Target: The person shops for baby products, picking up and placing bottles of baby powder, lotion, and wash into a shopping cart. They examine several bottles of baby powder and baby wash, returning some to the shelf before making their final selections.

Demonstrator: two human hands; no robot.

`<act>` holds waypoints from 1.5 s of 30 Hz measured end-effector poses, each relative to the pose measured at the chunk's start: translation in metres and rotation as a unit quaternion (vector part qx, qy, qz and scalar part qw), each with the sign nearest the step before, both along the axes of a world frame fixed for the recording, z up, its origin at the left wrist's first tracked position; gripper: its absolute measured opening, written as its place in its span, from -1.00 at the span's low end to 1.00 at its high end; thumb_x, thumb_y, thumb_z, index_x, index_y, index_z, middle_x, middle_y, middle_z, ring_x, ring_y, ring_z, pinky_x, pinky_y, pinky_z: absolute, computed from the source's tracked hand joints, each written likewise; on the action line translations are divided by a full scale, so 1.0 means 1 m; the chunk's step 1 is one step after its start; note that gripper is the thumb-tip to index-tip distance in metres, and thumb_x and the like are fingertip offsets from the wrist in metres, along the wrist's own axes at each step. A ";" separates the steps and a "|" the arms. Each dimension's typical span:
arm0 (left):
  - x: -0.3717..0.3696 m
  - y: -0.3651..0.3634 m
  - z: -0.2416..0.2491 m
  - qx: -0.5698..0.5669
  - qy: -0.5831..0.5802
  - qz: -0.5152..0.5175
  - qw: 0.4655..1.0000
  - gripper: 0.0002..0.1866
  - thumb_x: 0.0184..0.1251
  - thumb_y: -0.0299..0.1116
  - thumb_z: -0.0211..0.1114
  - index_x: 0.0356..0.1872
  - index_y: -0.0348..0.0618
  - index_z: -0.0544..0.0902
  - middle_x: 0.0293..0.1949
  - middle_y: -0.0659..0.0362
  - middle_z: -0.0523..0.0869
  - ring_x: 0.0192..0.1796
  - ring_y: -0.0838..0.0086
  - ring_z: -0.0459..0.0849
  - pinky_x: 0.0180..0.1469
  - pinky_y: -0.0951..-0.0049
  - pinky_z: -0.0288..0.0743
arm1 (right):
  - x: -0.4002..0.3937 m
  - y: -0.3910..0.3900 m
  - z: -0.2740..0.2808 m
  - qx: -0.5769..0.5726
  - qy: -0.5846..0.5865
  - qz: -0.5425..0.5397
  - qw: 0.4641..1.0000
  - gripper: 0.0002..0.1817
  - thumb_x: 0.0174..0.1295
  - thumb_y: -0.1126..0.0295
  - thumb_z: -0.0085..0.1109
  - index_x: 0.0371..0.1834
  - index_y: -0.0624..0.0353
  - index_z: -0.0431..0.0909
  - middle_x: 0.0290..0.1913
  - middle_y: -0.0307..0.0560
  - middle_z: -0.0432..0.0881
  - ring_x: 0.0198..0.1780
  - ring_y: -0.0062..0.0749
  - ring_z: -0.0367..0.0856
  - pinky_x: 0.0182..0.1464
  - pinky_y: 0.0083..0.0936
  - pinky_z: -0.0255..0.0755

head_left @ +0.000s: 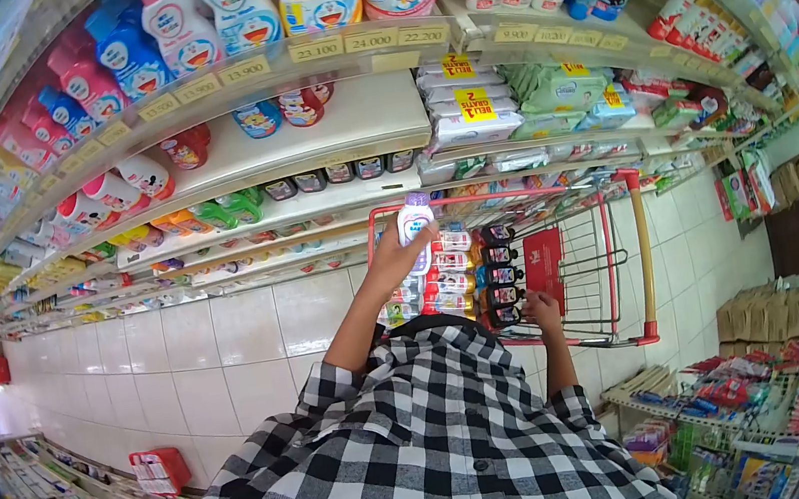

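We saw the left hand [391,263] clasping a small white purple-capped bottle [415,220] at frame centre, lifted above the red wire trolley [623,260] of standing bottles [476,275], the right hand [543,312] closed on one, many apparently unshelved.

A red wire shopping cart [622,250] stands on the white tiled floor [230,342] and carries rows of small bottles [459,277]. White store shelves [342,121] beside it hold colourful bottles [237,13] and soft packs [472,109].
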State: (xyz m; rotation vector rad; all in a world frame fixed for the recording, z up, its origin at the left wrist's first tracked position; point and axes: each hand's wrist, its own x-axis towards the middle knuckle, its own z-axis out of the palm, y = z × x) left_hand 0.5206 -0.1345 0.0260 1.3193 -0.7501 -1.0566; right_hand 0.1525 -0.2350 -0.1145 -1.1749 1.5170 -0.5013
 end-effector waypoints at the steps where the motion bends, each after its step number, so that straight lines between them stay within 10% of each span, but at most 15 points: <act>1: 0.002 0.003 0.005 -0.002 0.004 0.006 1.000 -0.58 0.46 -0.03 0.13 0.07 -0.18 0.49 -0.20 0.16 0.68 -0.21 0.50 0.67 -0.17 0.45 0.61 | 0.012 -0.006 0.007 0.025 -0.050 -0.008 0.998 -0.74 0.29 0.23 0.18 -0.25 0.24 0.62 -0.52 -0.22 0.59 -0.51 -0.57 0.56 -0.41 -0.61 0.41; 4: 0.006 0.010 0.017 0.034 0.228 -0.054 0.972 -0.08 0.30 0.48 -0.52 0.12 -0.15 0.45 -0.18 0.10 0.67 -0.11 0.46 0.66 -0.11 0.43 0.60 | 0.079 -0.006 0.079 -0.032 -0.079 0.063 0.994 -0.78 0.32 0.29 0.14 -0.16 0.22 0.60 -0.40 -0.21 0.62 -0.34 -0.58 0.59 -0.26 -0.64 0.44; 13: -0.021 0.028 0.038 -0.014 0.171 -0.083 0.982 -0.05 0.31 0.47 -0.48 0.32 -0.18 0.32 0.01 0.08 0.65 -0.11 0.43 0.70 -0.10 0.51 0.61 | 0.200 0.007 0.235 -0.161 -0.166 0.362 0.903 -0.45 0.21 0.37 0.32 0.27 0.11 0.38 0.02 -0.14 0.53 -0.08 -0.51 0.56 -0.10 -0.54 0.49; 18: -0.023 0.034 0.023 -0.052 -0.039 -0.057 0.996 -0.17 0.50 0.23 -0.51 0.41 -0.37 0.12 0.34 -0.10 0.31 0.44 0.19 0.20 0.49 0.30 -0.08 | 0.227 0.012 0.294 -0.301 -0.051 0.472 0.827 -0.46 0.10 0.32 0.43 0.16 0.16 0.48 -0.05 -0.11 0.60 -0.21 -0.42 0.58 -0.10 -0.47 0.48; 22: -0.017 0.040 0.039 -0.124 0.079 -0.039 0.988 -0.14 0.39 0.39 -0.40 0.30 -0.24 0.26 0.21 0.01 0.42 0.24 0.25 0.47 0.23 0.19 0.41 | 0.236 0.017 0.405 -0.415 -0.018 0.509 0.754 -0.53 0.03 0.27 0.43 0.02 0.17 0.57 -0.11 -0.02 0.65 -0.08 -0.20 0.62 0.01 -0.35 0.47; 31: -0.002 0.061 0.010 -0.029 0.057 -0.043 0.997 -0.32 0.50 0.23 -0.27 0.20 -0.22 0.37 0.10 0.05 0.56 0.07 0.32 0.60 0.11 0.32 0.46 | 0.282 -0.037 0.688 -0.813 -0.007 0.333 0.477 -0.56 0.02 0.27 0.45 -0.01 0.13 0.60 -0.16 -0.18 0.70 -0.21 -0.52 0.61 -0.21 -0.52 0.47; 33: -0.004 0.067 0.011 -0.014 0.031 -0.056 0.998 -0.37 0.54 0.17 -0.27 0.20 -0.22 0.38 0.07 0.06 0.58 0.06 0.34 0.60 0.10 0.34 0.46 | 0.292 -0.028 0.728 -0.727 0.050 0.377 0.571 -0.48 0.02 0.29 0.44 0.02 0.35 0.57 -0.11 0.14 0.69 -0.08 -0.20 0.67 0.00 -0.40 0.49; 45: 0.003 0.115 -0.019 0.084 0.043 -0.023 0.995 -0.42 0.56 0.09 -0.20 0.15 -0.25 0.47 -0.02 0.11 0.64 -0.04 0.42 0.62 0.03 0.41 0.47 | 0.397 -0.103 0.750 -0.695 0.329 0.339 0.542 -0.56 -0.16 0.17 0.51 -0.24 0.23 0.72 -0.21 0.07 0.73 -0.14 -0.20 0.70 -0.05 -0.31 0.54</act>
